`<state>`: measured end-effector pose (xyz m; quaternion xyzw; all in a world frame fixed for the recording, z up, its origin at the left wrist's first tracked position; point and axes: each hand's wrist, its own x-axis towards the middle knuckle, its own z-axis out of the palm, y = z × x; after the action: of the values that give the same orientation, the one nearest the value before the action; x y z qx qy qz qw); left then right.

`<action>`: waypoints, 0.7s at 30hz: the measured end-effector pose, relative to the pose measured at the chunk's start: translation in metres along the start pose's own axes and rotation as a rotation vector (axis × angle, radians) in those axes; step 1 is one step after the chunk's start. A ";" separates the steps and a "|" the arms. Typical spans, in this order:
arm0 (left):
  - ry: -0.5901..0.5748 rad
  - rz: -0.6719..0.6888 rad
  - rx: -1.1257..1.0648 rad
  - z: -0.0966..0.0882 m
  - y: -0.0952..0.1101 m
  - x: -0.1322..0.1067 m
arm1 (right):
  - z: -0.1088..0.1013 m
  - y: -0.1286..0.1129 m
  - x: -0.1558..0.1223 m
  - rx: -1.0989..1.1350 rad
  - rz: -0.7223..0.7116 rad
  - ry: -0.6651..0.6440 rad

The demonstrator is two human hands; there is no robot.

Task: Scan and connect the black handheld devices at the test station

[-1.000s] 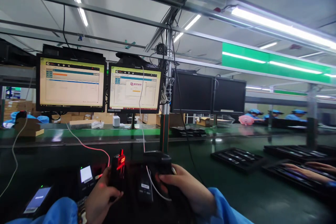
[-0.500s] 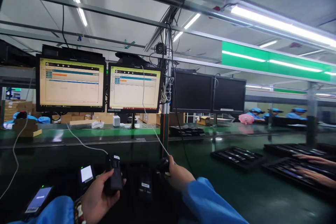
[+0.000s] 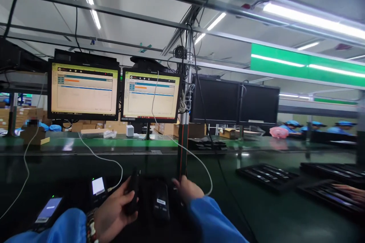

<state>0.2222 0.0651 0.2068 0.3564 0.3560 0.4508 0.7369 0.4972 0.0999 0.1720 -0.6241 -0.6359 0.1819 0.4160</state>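
Upright in my left hand [image 3: 115, 207] is a black handheld device [image 3: 132, 193], turned nearly edge-on, my fingers wrapped round it. My right hand [image 3: 189, 190] is low over the dark work surface, smeared by motion. Its fingers are partly hidden, and what it holds, if anything, cannot be made out. A white cable [image 3: 203, 165] curves down beside that hand. Between my hands lies a black device with a white label [image 3: 161, 201]. Left of my left hand are a device with a bright white screen [image 3: 98, 186] and another with a bluish screen [image 3: 49, 209].
Two lit monitors [image 3: 84, 91] stand ahead, with dark monitors [image 3: 215, 100] right of the cable-wrapped post [image 3: 184, 148]. Black trays of devices [image 3: 266, 174] lie to the right, where another person's hand [image 3: 350, 191] reaches in. Several workers in blue caps sit farther back.
The device in my left hand has turned from showing its labelled back to edge-on. My right hand has moved lower from a dark rounded object, and its white cable has gone from taut to slack.
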 end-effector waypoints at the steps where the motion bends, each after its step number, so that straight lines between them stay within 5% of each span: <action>1: -0.016 0.019 0.030 0.001 0.000 -0.001 | 0.002 -0.013 0.003 -0.037 0.002 0.030; 6: -0.104 0.108 0.137 0.005 -0.001 0.000 | 0.021 -0.077 -0.025 -0.001 -0.383 -0.058; 9: -0.123 0.131 0.168 0.006 -0.005 0.001 | 0.033 -0.095 -0.047 -0.035 -0.529 -0.008; 16: -0.167 0.194 0.151 0.006 -0.013 0.002 | 0.040 -0.107 -0.054 -0.160 -0.505 -0.013; 21: -0.277 0.268 0.168 0.006 -0.013 0.000 | 0.043 -0.109 -0.049 -0.194 -0.525 -0.148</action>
<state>0.2330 0.0597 0.1983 0.5193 0.2370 0.4604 0.6798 0.3888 0.0486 0.2140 -0.4600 -0.8187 0.0514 0.3398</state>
